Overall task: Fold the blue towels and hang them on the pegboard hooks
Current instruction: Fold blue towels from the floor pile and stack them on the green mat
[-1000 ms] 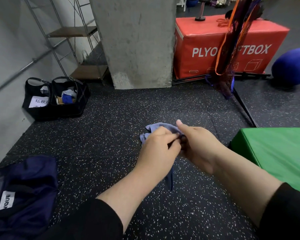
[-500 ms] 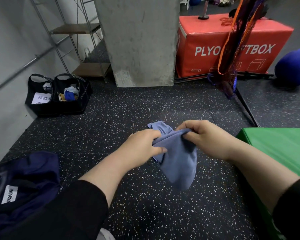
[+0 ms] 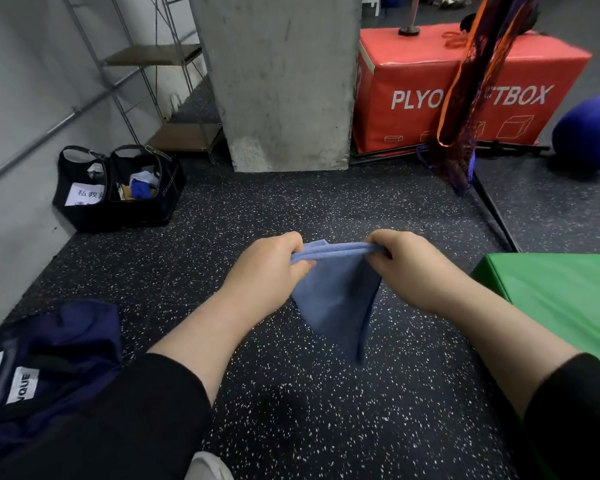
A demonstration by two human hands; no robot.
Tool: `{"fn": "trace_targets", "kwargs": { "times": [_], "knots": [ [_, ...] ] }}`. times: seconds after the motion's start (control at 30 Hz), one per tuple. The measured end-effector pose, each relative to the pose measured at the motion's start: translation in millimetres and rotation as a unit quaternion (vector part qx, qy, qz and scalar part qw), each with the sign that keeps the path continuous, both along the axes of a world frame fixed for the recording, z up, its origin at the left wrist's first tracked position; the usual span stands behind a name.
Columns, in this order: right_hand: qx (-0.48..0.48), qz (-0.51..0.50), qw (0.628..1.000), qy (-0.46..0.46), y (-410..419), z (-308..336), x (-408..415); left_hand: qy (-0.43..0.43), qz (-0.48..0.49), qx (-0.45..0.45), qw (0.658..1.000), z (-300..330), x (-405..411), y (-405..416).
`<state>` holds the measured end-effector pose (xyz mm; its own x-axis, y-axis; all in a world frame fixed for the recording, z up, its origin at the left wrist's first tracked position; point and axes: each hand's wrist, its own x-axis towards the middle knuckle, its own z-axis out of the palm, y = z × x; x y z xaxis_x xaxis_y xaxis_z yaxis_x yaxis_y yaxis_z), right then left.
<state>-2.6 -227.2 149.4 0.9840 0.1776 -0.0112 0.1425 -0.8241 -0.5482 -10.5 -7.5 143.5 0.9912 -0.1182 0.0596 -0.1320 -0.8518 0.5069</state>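
The left hand (image 3: 271,268) and the right hand (image 3: 406,268) each grip an end of the top edge of a light blue cloth towel (image 3: 336,299), stretched taut between them above the black speckled rubber floor (image 3: 291,393), the rest hanging to a point. At twelve o'clock stands a grey concrete pillar (image 3: 284,81); at one o'clock a red padded plyo box (image 3: 413,77) with dark netted straps (image 3: 465,109) hanging before it. A green padded mat (image 3: 561,299) lies at three o'clock, black open bags (image 3: 118,192) at ten, a navy fabric bag (image 3: 49,358) at eight.
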Motion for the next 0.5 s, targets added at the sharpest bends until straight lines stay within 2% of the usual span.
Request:
{"fn": "trace_targets", "kwargs": {
  "times": [0.1, 0.2, 0.33, 0.4, 0.5],
  "knots": [
    [0.051, -0.016, 0.999, -0.007, 1, 1, -1, 0.035, 0.025, -0.061, 0.997, 0, 2, -2],
    [0.079, -0.016, 0.997, 0.003, 4, -3, -2, 0.104, 0.001, -0.085, 0.991, 3, -1, -9],
    [0.061, 0.0, 0.998, 0.012, 11, -9, -4, 0.165, 0.005, -0.039, 0.986, -5, -5, -24],
    [0.048, 0.006, 0.999, 0.012, 14, -10, -4, 0.211, 0.054, -0.1, 0.971, -7, -5, -28],
    [0.012, 0.014, 1.0, -0.001, 19, -8, -6, 0.257, 0.134, -0.246, 0.925, -5, -8, -33]
  ]
}}
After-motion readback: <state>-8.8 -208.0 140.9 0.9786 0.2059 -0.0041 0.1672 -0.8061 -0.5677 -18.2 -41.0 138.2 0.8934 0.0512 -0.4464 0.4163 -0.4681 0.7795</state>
